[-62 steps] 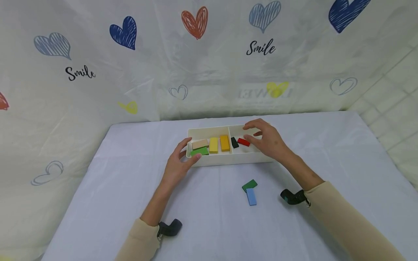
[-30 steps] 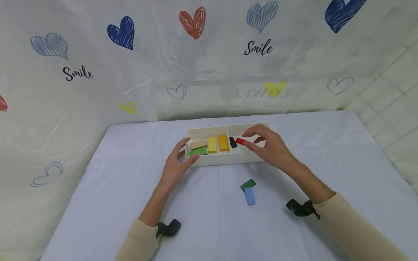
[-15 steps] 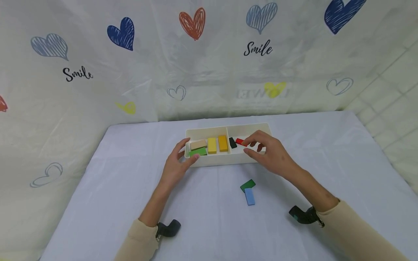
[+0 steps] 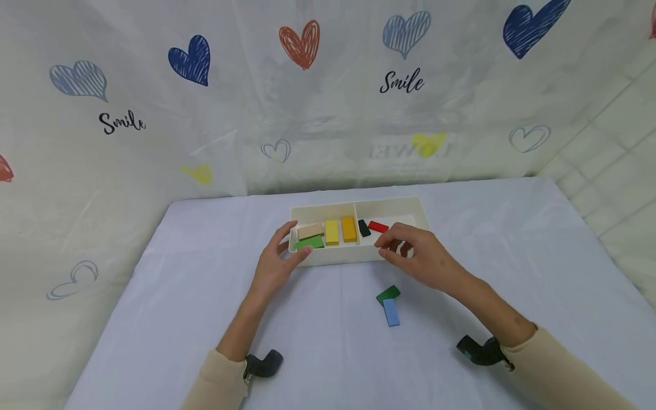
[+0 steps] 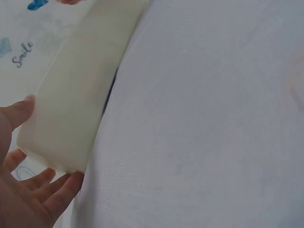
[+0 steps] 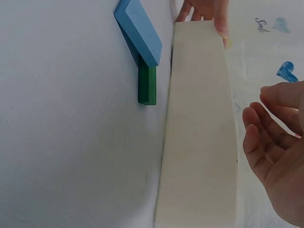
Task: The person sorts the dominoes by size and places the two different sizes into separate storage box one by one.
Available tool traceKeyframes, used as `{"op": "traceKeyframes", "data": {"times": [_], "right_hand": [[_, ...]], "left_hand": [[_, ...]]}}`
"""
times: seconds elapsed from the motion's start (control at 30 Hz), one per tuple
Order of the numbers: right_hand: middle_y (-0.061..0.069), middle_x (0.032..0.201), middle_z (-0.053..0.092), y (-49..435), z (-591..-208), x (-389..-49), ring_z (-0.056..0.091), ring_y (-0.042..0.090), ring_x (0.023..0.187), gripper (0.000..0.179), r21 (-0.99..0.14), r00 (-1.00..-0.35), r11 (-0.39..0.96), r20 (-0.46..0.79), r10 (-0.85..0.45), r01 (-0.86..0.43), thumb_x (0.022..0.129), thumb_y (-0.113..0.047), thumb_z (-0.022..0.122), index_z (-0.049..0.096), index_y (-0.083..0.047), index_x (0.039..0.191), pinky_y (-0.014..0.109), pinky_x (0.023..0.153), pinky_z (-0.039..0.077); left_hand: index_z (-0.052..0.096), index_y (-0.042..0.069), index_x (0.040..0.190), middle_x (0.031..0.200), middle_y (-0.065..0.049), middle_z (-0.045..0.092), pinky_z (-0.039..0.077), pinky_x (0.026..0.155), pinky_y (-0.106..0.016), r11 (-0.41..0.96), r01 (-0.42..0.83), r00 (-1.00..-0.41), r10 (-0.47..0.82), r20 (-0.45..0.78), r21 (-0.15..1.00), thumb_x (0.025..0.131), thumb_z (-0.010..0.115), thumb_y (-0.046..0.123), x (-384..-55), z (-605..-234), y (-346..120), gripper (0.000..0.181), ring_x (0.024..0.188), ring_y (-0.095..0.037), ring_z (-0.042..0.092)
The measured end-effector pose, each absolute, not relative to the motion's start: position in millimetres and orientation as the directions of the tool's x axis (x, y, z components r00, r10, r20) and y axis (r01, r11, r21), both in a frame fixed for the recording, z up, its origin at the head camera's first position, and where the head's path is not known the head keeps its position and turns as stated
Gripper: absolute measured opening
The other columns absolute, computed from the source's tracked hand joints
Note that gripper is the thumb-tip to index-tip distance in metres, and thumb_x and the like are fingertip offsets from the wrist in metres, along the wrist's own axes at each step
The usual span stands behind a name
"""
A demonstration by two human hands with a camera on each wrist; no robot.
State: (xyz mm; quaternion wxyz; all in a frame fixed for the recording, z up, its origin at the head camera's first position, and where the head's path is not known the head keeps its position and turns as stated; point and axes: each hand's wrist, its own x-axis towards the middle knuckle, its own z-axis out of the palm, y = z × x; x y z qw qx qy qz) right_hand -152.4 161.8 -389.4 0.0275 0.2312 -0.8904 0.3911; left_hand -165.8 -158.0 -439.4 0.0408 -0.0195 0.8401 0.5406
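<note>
A white two-part box stands near the back of the table. My left hand grips its left end, thumb at the front rim and fingers round the end wall, as the left wrist view also shows. In the left compartment lie a beige block, a light green block, a yellow block and an orange block. The right compartment has a black block and a red block. Loosely curled and holding nothing, my right hand hovers over the front rim, just nearer than the red block.
In front of the box, a blue block lies partly over a dark green block on the white tablecloth. Behind the table hangs a pale curtain printed with hearts.
My right hand shifted the red block left towards the black one, let go of it, and drew back to the front rim. The left hand kept its grip on the box.
</note>
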Motion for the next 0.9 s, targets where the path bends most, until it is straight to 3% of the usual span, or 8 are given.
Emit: {"op": "traceKeyframes", "data": {"times": [0.6, 0.9], "right_hand": [[-0.009, 0.096, 0.070, 168, -397, -145, 0.063, 0.009, 0.089, 0.019, -0.700, -0.845, 0.550, 0.147, -0.513, -0.456, 0.093, -0.004, 0.076, 0.072, -0.019, 0.105, 0.024, 0.076, 0.056], [-0.001, 0.106, 0.072, 170, -399, -141, 0.063, 0.012, 0.097, 0.018, -0.687, -0.826, 0.595, 0.012, -0.564, -0.417, 0.094, -0.007, 0.073, 0.072, -0.012, 0.111, 0.025, 0.080, 0.056]], "left_hand": [[0.043, 0.046, 0.153, 0.167, 0.005, 0.038, 0.052, 0.107, -0.055, 0.403, -0.065, -0.997, 0.023, -0.080, 0.913, 0.091, 0.080, 0.044, -163, -437, -158, 0.072, 0.149, -0.032, 0.048], [0.044, 0.046, 0.152, 0.167, 0.006, 0.038, 0.053, 0.106, -0.055, 0.399, -0.066, -0.996, 0.022, -0.081, 0.914, 0.091, 0.080, 0.043, -163, -437, -159, 0.071, 0.149, -0.032, 0.048]]}}
